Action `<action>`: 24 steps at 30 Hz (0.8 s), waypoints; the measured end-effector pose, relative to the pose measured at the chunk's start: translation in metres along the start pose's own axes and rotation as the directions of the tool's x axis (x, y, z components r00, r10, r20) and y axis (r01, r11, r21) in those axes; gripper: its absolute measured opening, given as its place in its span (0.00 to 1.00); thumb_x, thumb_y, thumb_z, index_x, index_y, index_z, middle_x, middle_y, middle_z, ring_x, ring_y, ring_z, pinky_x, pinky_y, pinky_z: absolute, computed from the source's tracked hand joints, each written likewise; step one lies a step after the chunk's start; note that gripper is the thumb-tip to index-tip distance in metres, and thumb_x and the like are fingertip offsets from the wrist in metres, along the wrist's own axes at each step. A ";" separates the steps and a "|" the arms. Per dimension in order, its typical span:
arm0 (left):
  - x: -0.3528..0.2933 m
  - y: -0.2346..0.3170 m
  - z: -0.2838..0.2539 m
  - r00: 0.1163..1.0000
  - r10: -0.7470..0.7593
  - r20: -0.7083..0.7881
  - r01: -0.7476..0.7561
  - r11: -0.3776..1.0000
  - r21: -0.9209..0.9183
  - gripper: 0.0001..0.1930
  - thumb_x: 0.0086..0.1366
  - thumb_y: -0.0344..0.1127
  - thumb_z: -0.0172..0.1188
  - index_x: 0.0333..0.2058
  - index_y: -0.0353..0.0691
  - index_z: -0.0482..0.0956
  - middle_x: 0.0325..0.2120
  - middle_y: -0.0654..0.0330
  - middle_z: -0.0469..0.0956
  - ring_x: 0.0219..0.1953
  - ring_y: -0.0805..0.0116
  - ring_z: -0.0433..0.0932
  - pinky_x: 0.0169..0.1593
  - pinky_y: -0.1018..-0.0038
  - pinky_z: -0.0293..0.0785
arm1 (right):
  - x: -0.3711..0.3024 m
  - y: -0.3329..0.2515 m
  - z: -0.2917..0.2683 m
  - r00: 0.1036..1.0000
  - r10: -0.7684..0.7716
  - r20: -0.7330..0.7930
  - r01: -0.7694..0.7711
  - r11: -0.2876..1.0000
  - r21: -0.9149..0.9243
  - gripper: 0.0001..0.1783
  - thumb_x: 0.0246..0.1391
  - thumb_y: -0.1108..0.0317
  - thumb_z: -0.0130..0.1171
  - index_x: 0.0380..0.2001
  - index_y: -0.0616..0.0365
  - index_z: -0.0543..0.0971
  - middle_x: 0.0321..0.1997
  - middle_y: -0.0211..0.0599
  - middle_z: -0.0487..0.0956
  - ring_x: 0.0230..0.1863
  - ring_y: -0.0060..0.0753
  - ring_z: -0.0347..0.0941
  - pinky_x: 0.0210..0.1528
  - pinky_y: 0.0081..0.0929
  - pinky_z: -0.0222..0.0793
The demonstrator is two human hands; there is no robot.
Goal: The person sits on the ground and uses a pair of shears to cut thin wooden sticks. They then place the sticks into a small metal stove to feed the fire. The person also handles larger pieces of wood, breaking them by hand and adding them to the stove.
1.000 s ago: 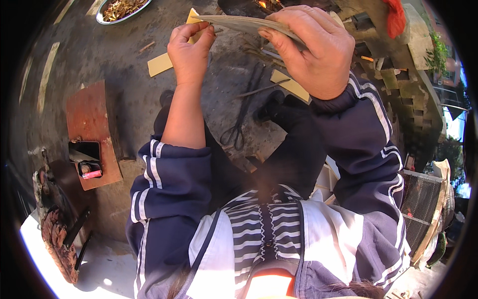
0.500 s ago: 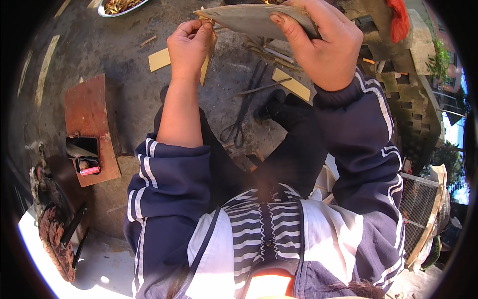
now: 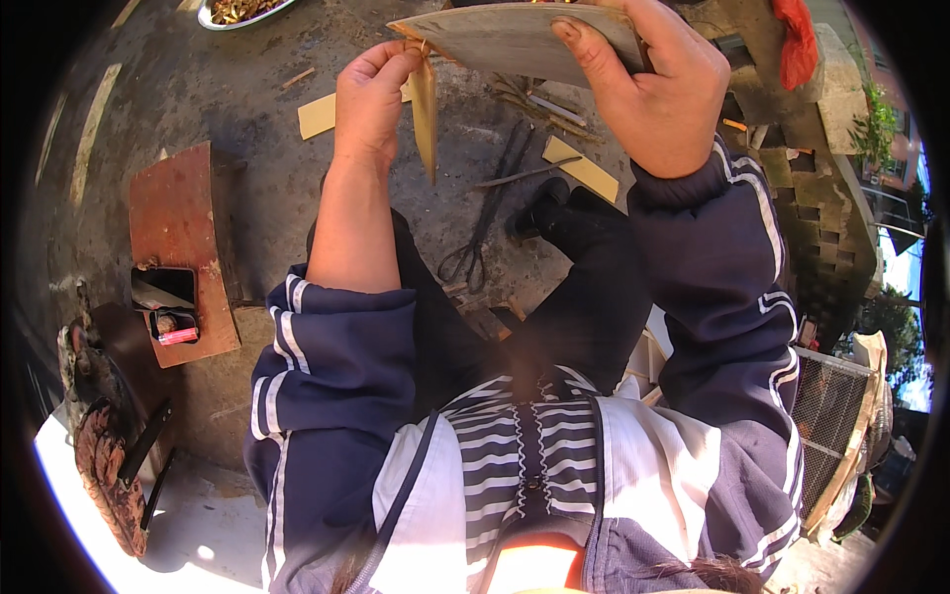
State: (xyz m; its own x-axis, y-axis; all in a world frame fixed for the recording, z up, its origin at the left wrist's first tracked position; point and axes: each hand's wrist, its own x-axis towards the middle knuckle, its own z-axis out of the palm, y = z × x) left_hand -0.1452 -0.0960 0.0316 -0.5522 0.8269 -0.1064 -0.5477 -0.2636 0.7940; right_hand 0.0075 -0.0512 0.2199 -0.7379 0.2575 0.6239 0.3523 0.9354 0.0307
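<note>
My right hand [image 3: 658, 89] grips a broad flat grey blade [image 3: 515, 40], held level at the top of the view. My left hand [image 3: 371, 94] pinches the top of a thin pale bamboo strip [image 3: 426, 119] that hangs down from the blade's left end. Both hands are raised above the dark ground, over my knees. On the ground below them lie long dark metal shears [image 3: 485, 223] and flat pale bamboo pieces [image 3: 582, 168].
A rusty red board [image 3: 178, 233] with a small open box on it lies to the left. Another pale strip [image 3: 319, 115] rests behind my left hand. A metal dish [image 3: 237, 12] is top left. Stacked bricks [image 3: 821, 228] and wire mesh [image 3: 826, 416] stand to the right.
Both hands have lifted and drifted right. The blade has tilted so its broad face shows. The thin strip now hangs lower from my left fingers.
</note>
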 end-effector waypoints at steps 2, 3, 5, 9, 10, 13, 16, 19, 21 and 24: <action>-0.005 0.006 0.005 1.000 -0.024 -0.013 0.024 1.000 0.005 0.05 0.57 0.30 0.60 0.32 0.36 0.80 0.28 0.66 0.78 0.31 0.80 0.72 0.36 0.81 0.66 | 0.001 -0.003 -0.002 1.000 0.017 0.021 -0.018 1.000 0.022 0.08 0.38 0.69 0.65 0.22 0.56 0.75 0.19 0.36 0.74 0.21 0.42 0.72 0.26 0.34 0.58; -0.007 0.008 0.007 0.999 -0.036 -0.020 0.036 0.999 0.007 0.05 0.57 0.30 0.60 0.31 0.36 0.80 0.28 0.66 0.78 0.31 0.80 0.72 0.35 0.81 0.66 | 0.001 -0.004 -0.003 0.999 0.026 0.032 -0.027 0.999 0.033 0.08 0.38 0.70 0.66 0.22 0.56 0.75 0.18 0.36 0.74 0.20 0.42 0.72 0.25 0.33 0.58; -0.008 0.008 0.008 0.999 -0.006 -0.032 0.006 1.000 0.020 0.05 0.56 0.30 0.60 0.31 0.36 0.80 0.26 0.66 0.77 0.30 0.79 0.71 0.34 0.80 0.66 | 0.000 -0.004 -0.003 1.000 0.003 0.027 -0.004 0.999 0.036 0.08 0.38 0.70 0.66 0.21 0.57 0.76 0.18 0.37 0.74 0.19 0.42 0.72 0.24 0.33 0.58; -0.011 0.012 0.013 0.994 -0.065 -0.085 0.064 0.998 -0.016 0.05 0.53 0.29 0.58 0.28 0.36 0.80 0.24 0.68 0.75 0.28 0.79 0.68 0.36 0.80 0.65 | -0.007 -0.003 0.001 0.998 0.067 0.015 -0.068 0.993 0.099 0.06 0.40 0.71 0.65 0.22 0.58 0.77 0.18 0.38 0.73 0.19 0.40 0.72 0.24 0.30 0.60; -0.010 0.011 0.012 0.994 -0.069 -0.082 0.066 0.997 -0.030 0.05 0.53 0.29 0.58 0.28 0.36 0.79 0.23 0.68 0.75 0.27 0.79 0.68 0.37 0.80 0.64 | -0.008 -0.006 0.001 0.987 0.161 0.026 -0.163 0.974 0.158 0.06 0.40 0.71 0.65 0.23 0.58 0.77 0.17 0.38 0.73 0.19 0.39 0.71 0.24 0.29 0.60; -0.005 0.005 0.006 0.994 -0.083 -0.069 0.080 0.995 -0.055 0.04 0.52 0.30 0.58 0.27 0.37 0.79 0.24 0.68 0.74 0.29 0.78 0.68 0.41 0.78 0.64 | -0.010 -0.005 0.001 0.965 0.261 0.036 -0.263 0.950 0.169 0.06 0.42 0.71 0.64 0.24 0.60 0.77 0.17 0.37 0.73 0.19 0.33 0.70 0.25 0.24 0.62; -0.004 0.002 0.003 0.994 -0.096 -0.054 0.094 0.995 -0.034 0.05 0.53 0.31 0.58 0.29 0.38 0.79 0.27 0.67 0.77 0.33 0.75 0.72 0.45 0.75 0.66 | -0.013 0.013 0.005 0.981 0.194 0.015 -0.195 0.979 0.057 0.07 0.44 0.69 0.64 0.24 0.60 0.77 0.18 0.33 0.73 0.20 0.26 0.68 0.26 0.21 0.62; -0.004 0.001 0.003 0.995 -0.087 -0.050 0.088 0.996 0.010 0.05 0.53 0.32 0.59 0.28 0.39 0.79 0.27 0.67 0.76 0.33 0.75 0.71 0.44 0.76 0.65 | -0.021 0.021 0.010 0.943 0.329 0.051 -0.333 0.921 0.202 0.09 0.46 0.67 0.65 0.25 0.60 0.77 0.19 0.29 0.73 0.22 0.21 0.66 0.27 0.20 0.62; -0.006 0.003 0.005 0.996 -0.077 -0.054 0.080 0.996 0.043 0.05 0.53 0.32 0.59 0.28 0.40 0.79 0.26 0.68 0.76 0.32 0.75 0.71 0.43 0.76 0.64 | -0.023 0.034 0.011 0.979 0.205 0.019 -0.206 0.972 0.110 0.09 0.47 0.66 0.64 0.26 0.60 0.77 0.19 0.27 0.73 0.24 0.18 0.66 0.28 0.20 0.62; -0.007 0.004 0.005 0.995 -0.071 -0.066 0.073 0.997 0.032 0.04 0.52 0.33 0.60 0.28 0.42 0.79 0.25 0.68 0.75 0.30 0.76 0.70 0.42 0.77 0.62 | -0.020 0.024 0.011 0.870 0.472 0.142 -0.490 0.800 0.345 0.08 0.48 0.67 0.63 0.26 0.60 0.77 0.21 0.26 0.73 0.25 0.17 0.66 0.28 0.20 0.62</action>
State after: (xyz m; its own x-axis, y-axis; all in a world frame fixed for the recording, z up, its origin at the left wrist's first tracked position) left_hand -0.1400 -0.1006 0.0386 -0.5520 0.8090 -0.2019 -0.5666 -0.1863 0.8026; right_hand 0.0243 -0.0312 0.1993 -0.5577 0.6998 0.4463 0.4453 0.7060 -0.5506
